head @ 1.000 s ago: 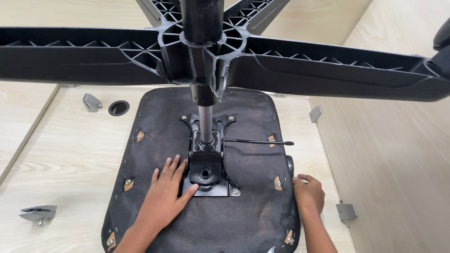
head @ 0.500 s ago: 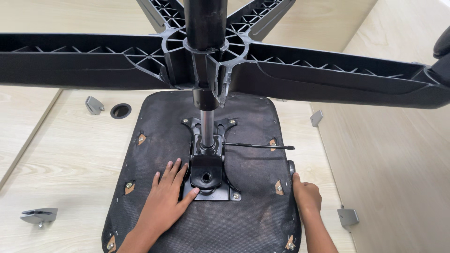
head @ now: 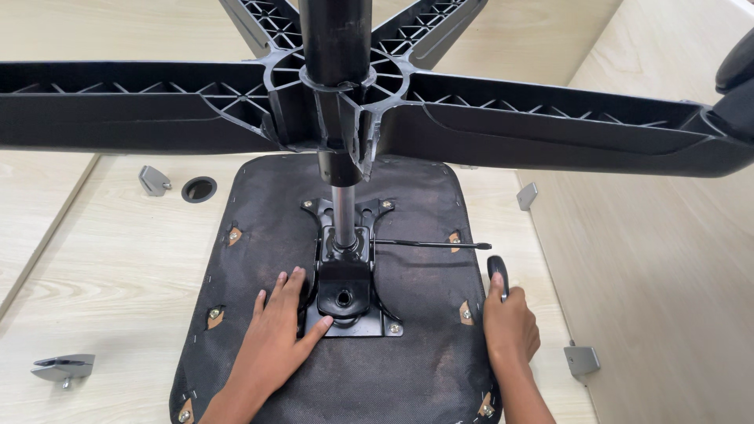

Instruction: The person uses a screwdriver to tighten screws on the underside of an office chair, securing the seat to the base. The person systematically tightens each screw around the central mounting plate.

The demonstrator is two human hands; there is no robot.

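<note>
The left hand (head: 281, 334) lies flat at lower centre, fingers spread on the seat (head: 259, 259), thumb touching the black plate (head: 345, 294). The right hand (head: 510, 326), lower right at the seat's edge, is curled shut around a black handle (head: 497, 271). The base (head: 345, 102) spans the top of the frame.

An office: pale wood counter (head: 94, 259) with a cable hole (head: 199, 188), metal brackets (head: 154, 180), upturned chair (head: 338, 235).

My left hand (head: 276, 334) lies flat, palm down, fingers spread and pointing forward. My right hand (head: 510, 326) is curled into a loose fist, forearm extended.
</note>
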